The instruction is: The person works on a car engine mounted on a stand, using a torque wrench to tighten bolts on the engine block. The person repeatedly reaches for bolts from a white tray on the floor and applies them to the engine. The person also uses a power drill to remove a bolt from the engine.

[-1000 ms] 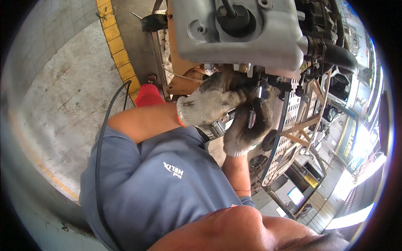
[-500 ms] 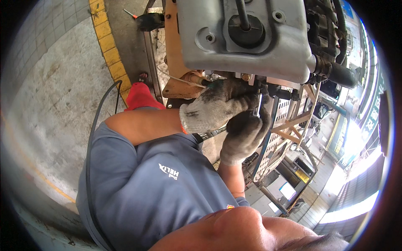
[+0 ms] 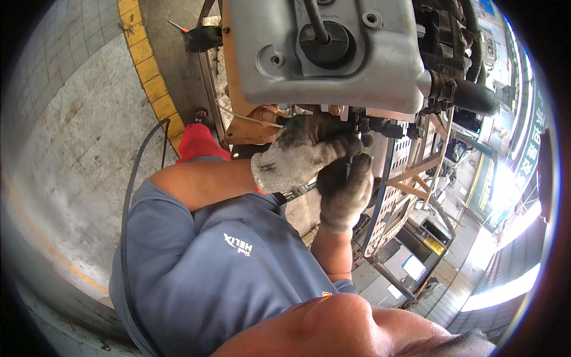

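Observation:
Both my hands wear grey-white work gloves stained black. Just below the front edge of a silver engine cover point(image 3: 333, 89), my left hand point(image 3: 309, 146) is closed, its fingertips pinched around a slim shiny metal tool point(image 3: 350, 169) that looks like a socket driver. My right hand point(image 3: 346, 193) wraps the tool's lower end, close under the left fingertips. Upward, the tool points at the engine's side beneath the cover, near a brass-coloured bolt point(image 3: 336, 110). Gloves hide most of the tool, and its tip cannot be made out.
A black hose point(image 3: 470, 96) sticks out at the engine's right. An orange-brown metal plate point(image 3: 244, 128) stands left of it, with a thin pale cable point(image 3: 247, 112) across. A perforated metal rack point(image 3: 386, 223) is at the right. On the floor lies a screwdriver point(image 3: 177, 26).
The engine has shifted left and slightly up in view. My right hand has moved up and left, nearer the left fingertips, and less of the shiny tool shows between the gloves.

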{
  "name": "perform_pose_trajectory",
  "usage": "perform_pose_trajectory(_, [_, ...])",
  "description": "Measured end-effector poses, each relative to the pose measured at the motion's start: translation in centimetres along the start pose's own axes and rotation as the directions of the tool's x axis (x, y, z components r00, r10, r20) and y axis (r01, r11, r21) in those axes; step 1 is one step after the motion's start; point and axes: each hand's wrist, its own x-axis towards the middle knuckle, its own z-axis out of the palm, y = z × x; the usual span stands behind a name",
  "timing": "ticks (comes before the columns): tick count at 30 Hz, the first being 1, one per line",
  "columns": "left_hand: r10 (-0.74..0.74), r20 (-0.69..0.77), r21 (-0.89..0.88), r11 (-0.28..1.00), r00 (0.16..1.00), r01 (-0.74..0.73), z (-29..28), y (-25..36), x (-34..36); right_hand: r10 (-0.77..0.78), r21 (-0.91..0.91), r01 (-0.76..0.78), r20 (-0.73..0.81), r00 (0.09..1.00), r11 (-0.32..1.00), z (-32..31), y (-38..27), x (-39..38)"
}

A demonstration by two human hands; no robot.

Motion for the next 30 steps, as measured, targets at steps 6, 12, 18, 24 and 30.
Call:
perform_pose_trajectory(6, [-0.049,-0.047,-0.006,0.999,0.998,0.049,0.6,1.5,-0.5,-0.028,0.079,0.033,-0.063,0.998,0.996,0.5,0.0,-0.3])
perform_pose_trajectory(12, [-0.059,-0.053,0.058,0.996,0.997,0.062,0.4,0.3,-0.2,0.219,0.359,-0.238,0.092,0.971,0.903,-0.7,-2.6,2.2])
perform_pose_trajectory(18, [0.023,-0.135,-0.038,0.999,0.991,-0.028,1.3,-1.3,0.0,0.408,0.870,-0.479,0.397,0.822,0.119,0.2,-3.0,1.3])
perform_pose_trajectory(24, [-0.035,-0.071,0.025,0.999,0.997,0.036,1.0,0.4,-0.1,0.005,0.140,-0.007,0.019,1.000,0.990,-1.1,-3.0,3.2])
perform_pose_trajectory(30, [-0.012,0.070,0.189,0.982,0.997,-0.001,-0.3,1.4,-0.1,0.231,0.301,-0.229,0.029,0.973,0.926,-0.7,-2.7,2.1])
